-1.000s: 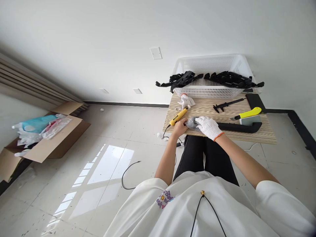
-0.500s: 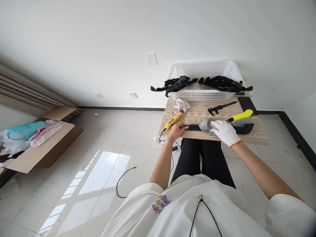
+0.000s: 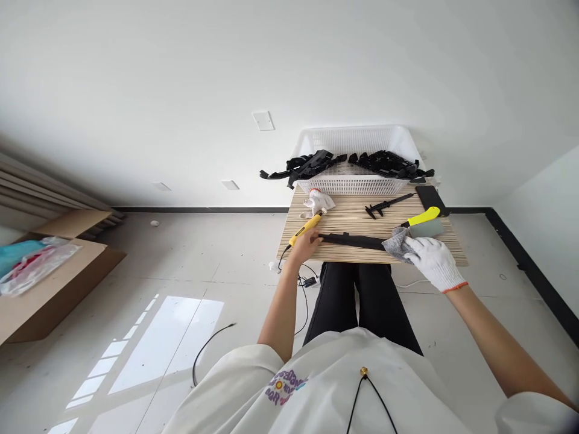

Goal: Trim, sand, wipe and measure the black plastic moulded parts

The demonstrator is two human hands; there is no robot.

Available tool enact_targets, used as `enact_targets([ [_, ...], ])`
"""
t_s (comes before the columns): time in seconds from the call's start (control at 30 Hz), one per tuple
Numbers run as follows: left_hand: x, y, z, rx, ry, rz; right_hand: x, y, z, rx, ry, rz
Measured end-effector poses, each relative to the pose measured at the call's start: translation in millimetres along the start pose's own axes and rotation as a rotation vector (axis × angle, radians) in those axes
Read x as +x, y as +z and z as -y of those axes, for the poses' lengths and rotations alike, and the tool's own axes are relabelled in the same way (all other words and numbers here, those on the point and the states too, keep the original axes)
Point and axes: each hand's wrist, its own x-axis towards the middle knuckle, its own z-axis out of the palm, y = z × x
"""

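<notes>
A long black plastic strip [image 3: 350, 241] lies across the near part of a small striped wooden table [image 3: 357, 211]. My bare left hand [image 3: 305, 245] grips the strip's left end. My right hand [image 3: 432, 260], in a white knit glove, presses a grey cloth [image 3: 394, 244] on the strip's right end. A yellow corded tool [image 3: 307, 226] lies just beyond my left hand.
At the table's back stands a white mesh basket [image 3: 357, 181] full of black plastic parts [image 3: 344, 163]. Also on the table are a spare white glove [image 3: 317, 201], black calipers [image 3: 386, 205], a yellow knife [image 3: 421, 216], a grey block [image 3: 425, 229] and a black phone [image 3: 431, 198]. A cardboard box [image 3: 45, 289] sits on the floor to the left.
My gloved right hand has slid the grey cloth from the strip's left end, near my left hand, to its right end. My left hand has kept its hold. The view has shifted.
</notes>
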Motion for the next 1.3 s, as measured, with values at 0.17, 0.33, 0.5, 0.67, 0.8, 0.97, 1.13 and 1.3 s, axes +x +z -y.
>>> enact_targets([
  [0.17, 40, 66.6, -99, 0.129, 0.386, -0.046, -3, 2, 20, 0.107, 0.003, -0.029],
  [0.33, 74, 202.1, -197, 0.261, 0.535, 0.385, 3, 2, 36, 0.094, 0.139, 0.058],
  [0.5, 83, 251.4, -208, 0.336, 0.507, 0.402, -2, 2, 39, 0.102, 0.195, 0.066],
  [0.67, 75, 250.3, -207, 0.311, 0.503, 0.322, -19, -2, 29, 0.161, 0.183, 0.01],
  [0.8, 73, 215.2, -190, 0.253, 0.519, 0.214, -32, -10, 20, 0.166, 0.17, -0.003],
  [0.97, 98, 108.1, -127, 0.295, 0.317, 0.056, -33, -11, 15, 0.155, 0.168, 0.005],
  [1.13, 67, 26.9, -65, 0.281, 0.299, -0.107, -26, -5, 10, 0.146, 0.162, -0.005],
  [1.3, -2, 27.0, -14, 0.228, 0.238, 0.063, -23, -2, -11, 0.14, 0.148, -0.016],
])
